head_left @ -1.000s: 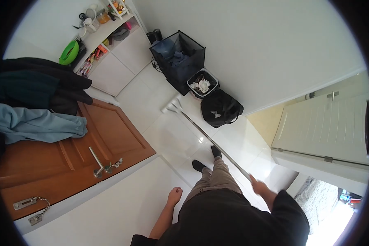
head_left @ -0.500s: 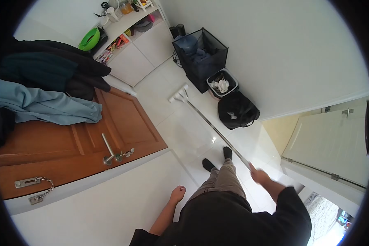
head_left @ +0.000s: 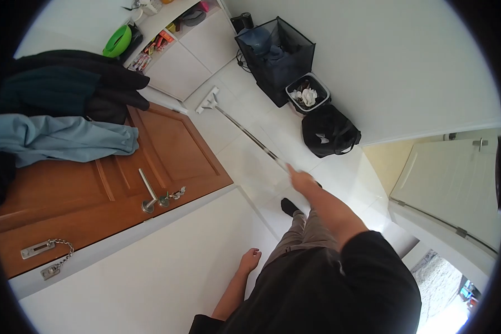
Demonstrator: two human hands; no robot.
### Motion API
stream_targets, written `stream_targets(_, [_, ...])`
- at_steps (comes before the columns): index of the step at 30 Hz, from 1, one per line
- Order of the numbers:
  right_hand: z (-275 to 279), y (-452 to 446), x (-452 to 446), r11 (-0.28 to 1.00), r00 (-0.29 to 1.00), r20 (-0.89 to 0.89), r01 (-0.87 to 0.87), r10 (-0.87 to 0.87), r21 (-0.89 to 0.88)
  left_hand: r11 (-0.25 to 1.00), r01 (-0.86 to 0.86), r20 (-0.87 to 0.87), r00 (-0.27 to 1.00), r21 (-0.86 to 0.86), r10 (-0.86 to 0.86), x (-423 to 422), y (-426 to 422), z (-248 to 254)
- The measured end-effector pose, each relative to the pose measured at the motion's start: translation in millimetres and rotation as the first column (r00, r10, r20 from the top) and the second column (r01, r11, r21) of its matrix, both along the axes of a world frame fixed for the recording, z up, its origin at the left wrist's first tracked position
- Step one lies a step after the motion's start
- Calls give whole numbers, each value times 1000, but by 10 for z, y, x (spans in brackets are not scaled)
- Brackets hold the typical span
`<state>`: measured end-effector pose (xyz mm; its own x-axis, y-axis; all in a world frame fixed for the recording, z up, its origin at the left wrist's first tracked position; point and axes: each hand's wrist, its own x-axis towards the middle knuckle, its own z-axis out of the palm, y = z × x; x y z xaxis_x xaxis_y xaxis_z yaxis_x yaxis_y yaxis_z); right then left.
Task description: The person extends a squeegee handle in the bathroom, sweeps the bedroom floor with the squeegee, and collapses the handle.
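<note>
My right hand (head_left: 302, 181) is wrapped round the upper end of a long metal handle. It belongs to a mop (head_left: 245, 130) with a wide white head (head_left: 208, 100), which rests on the pale tiled floor between the wooden door and the white cabinet. My right arm reaches forward over my legs. My left hand (head_left: 251, 259) hangs low at my side, near the white wall, with its fingers curled in and nothing visible in them.
A brown wooden door (head_left: 178, 139) with hanging coats stands at left. By the right wall are a black mesh laundry basket (head_left: 278, 61), a waste bin (head_left: 323, 92) and a black bag (head_left: 328, 133). A white cabinet (head_left: 178, 72) fills the far corner; a white door (head_left: 445, 183) is at right.
My right hand has pushed forward and to the left. The mop head has slid across the floor away from the basket, closer to the cabinet and wooden door. My left hand has barely moved.
</note>
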<state>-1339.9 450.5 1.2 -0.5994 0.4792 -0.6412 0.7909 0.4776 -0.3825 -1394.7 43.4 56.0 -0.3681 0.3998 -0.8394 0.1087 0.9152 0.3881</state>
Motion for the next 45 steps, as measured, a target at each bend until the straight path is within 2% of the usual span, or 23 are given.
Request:
stream_targets(3, [357,-338,1876,999,983,183,-36,31,25,1000,-12,50,999,3,12,-47,155,-51])
stream_targets(5, [999,-696,3109,998,895,446,-13,37,-57,999,-30,54,998,21,29,-69,239,-131])
stream_targets(6, [1282,-917,3719,998,864,501,-17,46,-62,999,-30,51,998,26,29,-70,271,-169])
stream_targets(8, [2097,-1258,4442,998,848,527,-32,53,-49,998,-50,55,997,47,47,-89,336,-194])
stream_targets(10, [2593,-1417,4589,996,808,586,-4,54,-87,996,-51,53,997,72,47,-128,407,-158])
stream_targets(13, [2380,-1320,4273,996,847,530,5,41,-86,995,-77,73,995,68,72,-127,401,-199])
stream_targets(15, [1893,-1119,3938,998,896,442,-23,48,-61,995,-66,54,997,73,62,-140,401,-140])
stream_targets(19, [880,-519,2255,985,930,354,-37,95,-168,992,-113,39,993,61,111,-69,199,-172])
stream_targets(22, [387,-165,676,988,994,27,-106,109,-114,982,-185,23,983,21,185,45,49,-102])
stream_targets(23, [-28,-71,217,988,988,-63,-144,140,-52,981,-193,21,981,16,192,128,-15,-110])
stream_targets(25, [222,9,-825,989,994,11,-111,113,-101,973,-230,-3,973,-3,230,333,-195,-133])
stream_targets(26, [225,-19,-1139,989,990,-51,-134,131,-61,973,-229,-7,973,-16,229,435,-262,-100])
stream_targets(27, [305,-92,-1417,988,997,-50,-73,67,-135,967,-255,-19,967,12,255,562,-307,-60])
stream_targets(29, [478,-252,-1420,976,999,-36,-32,25,-218,953,-301,-28,953,30,302,850,-411,19])
stream_targets(31, [609,-405,-1140,962,1000,3,-1,2,-272,915,-404,-10,915,6,404,1161,-455,46])
stream_targets(33, [168,-430,-478,974,988,14,-147,152,-174,915,-403,-26,915,-2,403,1533,-512,13])
stream_targets(37, [493,-260,1172,939,965,151,-162,215,-304,917,-398,-53,916,-10,397,2335,-532,-220])
stream_targets(39, [287,-163,2158,939,956,94,-249,277,-237,913,-407,-60,911,36,408,2782,-501,-368])
stream_targets(40, [219,-142,2616,946,944,110,-294,310,-138,916,-401,-72,913,19,402,2980,-427,-369])
stream_targets(41, [185,-126,3135,938,928,135,-343,346,-47,956,-292,-130,948,-1,290,3134,-230,-219])
stream_targets(42, [233,-121,3705,939,930,129,-341,343,-36,923,-383,-96,918,38,385,3419,-250,-382])
stream_targets(43, [339,-23,4154,943,938,103,-332,331,-13,880,-473,-57,878,50,475,3609,-103,-248])
stream_targets(45, [522,8,5196,951,941,152,-309,301,31,890,-451,-91,885,68,456,3942,60,-271])
